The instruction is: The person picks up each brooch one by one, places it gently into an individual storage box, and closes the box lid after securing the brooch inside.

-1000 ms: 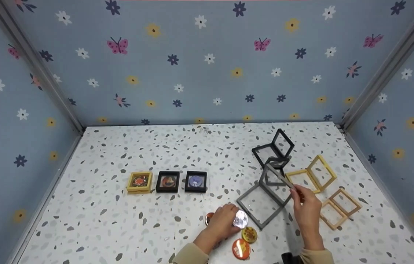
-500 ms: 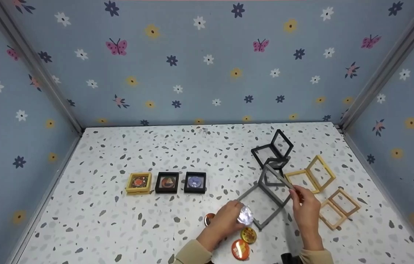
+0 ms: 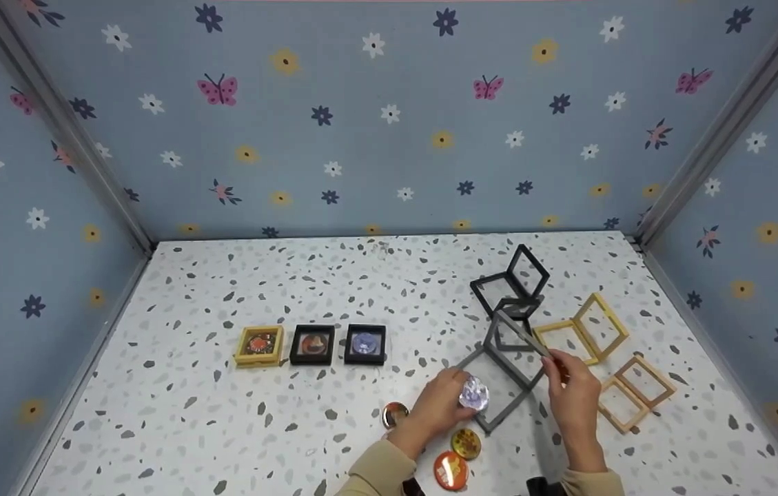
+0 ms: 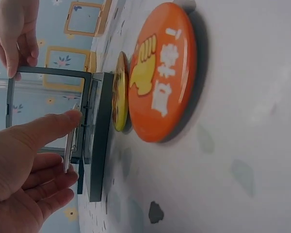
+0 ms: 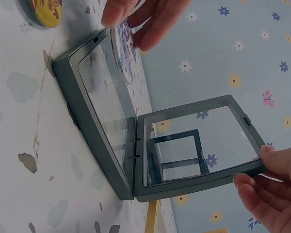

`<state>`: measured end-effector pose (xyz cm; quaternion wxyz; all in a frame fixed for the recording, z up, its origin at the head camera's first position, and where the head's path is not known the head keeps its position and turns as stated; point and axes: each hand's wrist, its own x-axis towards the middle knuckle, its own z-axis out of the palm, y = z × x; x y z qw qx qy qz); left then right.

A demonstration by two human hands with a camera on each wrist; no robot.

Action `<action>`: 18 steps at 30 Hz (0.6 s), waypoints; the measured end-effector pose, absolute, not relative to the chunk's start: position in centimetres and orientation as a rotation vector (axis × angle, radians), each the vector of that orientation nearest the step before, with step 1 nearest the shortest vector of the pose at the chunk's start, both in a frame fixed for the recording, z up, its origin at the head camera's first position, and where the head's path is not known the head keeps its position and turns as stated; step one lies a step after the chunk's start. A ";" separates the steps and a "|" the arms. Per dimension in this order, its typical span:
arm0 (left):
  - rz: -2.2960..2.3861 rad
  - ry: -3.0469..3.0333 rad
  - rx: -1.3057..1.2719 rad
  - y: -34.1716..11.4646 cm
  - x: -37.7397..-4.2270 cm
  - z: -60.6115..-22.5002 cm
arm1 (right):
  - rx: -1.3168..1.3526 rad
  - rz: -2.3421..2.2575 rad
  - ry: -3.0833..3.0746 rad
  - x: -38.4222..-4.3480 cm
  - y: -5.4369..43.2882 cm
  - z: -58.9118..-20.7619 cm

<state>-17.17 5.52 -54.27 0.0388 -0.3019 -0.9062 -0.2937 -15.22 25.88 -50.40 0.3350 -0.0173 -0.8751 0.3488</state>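
Observation:
My left hand (image 3: 440,403) pinches a shiny silver-purple button badge (image 3: 474,394) by its edge, between thumb and fingers. It hovers over the near left part of a grey hinged display frame (image 3: 507,366), which stands open with clear film in both halves. At the raised lid's outer edge, my right hand (image 3: 573,393) holds on with thumb and fingertips, as the right wrist view shows. Near the left hand lie an orange badge (image 4: 162,73) with a thumbs-up print, a yellow badge (image 3: 466,444) and a reddish-brown badge (image 3: 395,415), partly behind the wrist.
To the left, a yellow frame (image 3: 260,346) and two black frames (image 3: 312,344), each with a badge inside, form a row. Beyond the grey frame are open black frames (image 3: 509,274); a yellow frame (image 3: 595,337) and a light-brown frame (image 3: 637,393) stand open at right. Patterned walls enclose the table.
My left hand has lifted the silver-purple badge from beside the other badges and carried it right, over the grey frame. The right hand keeps its hold on the lid.

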 end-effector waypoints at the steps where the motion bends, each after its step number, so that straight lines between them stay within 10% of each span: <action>1: -0.915 -2.792 -0.911 5.7 -17.3 -54.3 | -0.049 0.912 -2.285 -15.2 25.9 -50.4; 18: -0.847 -2.842 -0.817 8.7 -18.5 -55.0 | -0.045 0.921 -2.281 -15.1 25.8 -50.4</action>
